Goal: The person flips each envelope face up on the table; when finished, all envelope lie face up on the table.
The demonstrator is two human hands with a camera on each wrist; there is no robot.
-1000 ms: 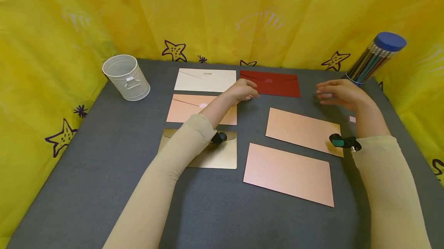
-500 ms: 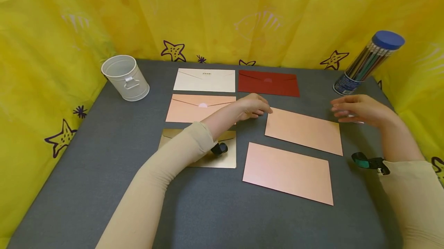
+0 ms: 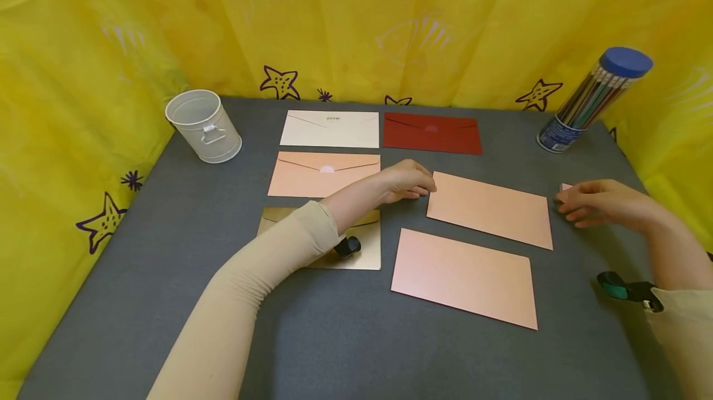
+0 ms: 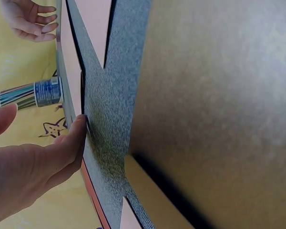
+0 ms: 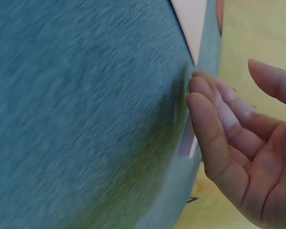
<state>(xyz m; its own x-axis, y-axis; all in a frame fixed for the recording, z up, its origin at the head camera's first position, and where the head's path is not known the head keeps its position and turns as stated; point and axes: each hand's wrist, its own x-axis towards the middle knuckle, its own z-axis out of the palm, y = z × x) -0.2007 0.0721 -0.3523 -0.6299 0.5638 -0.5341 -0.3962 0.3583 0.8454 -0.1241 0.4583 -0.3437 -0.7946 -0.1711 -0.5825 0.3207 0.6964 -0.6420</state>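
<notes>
My left hand (image 3: 419,184) lies with relaxed fingers at the left corner of the upper plain pink envelope (image 3: 490,209). In the left wrist view its fingertips (image 4: 75,138) touch that envelope's edge (image 4: 70,71), thumb apart. A second plain pink envelope (image 3: 465,277) lies nearer me. My right hand (image 3: 574,205) is flat and open on the grey table (image 3: 167,276), right of the upper envelope. Its fingertips (image 5: 200,95) are beside a small pink sticker (image 5: 187,141), also visible in the head view (image 3: 565,187). Neither hand holds anything.
White envelope (image 3: 330,129), red envelope (image 3: 431,134), flap-up pink envelope (image 3: 323,174) and gold envelope (image 3: 356,251) lie under and beyond my left arm. A white bucket (image 3: 204,124) stands at back left, a pencil tube (image 3: 590,100) at back right. Yellow sheeting surrounds the table.
Both hands drew back toward me. The left went from the red envelope to the upper pink envelope's corner. The right moved down and right to the small sticker.
</notes>
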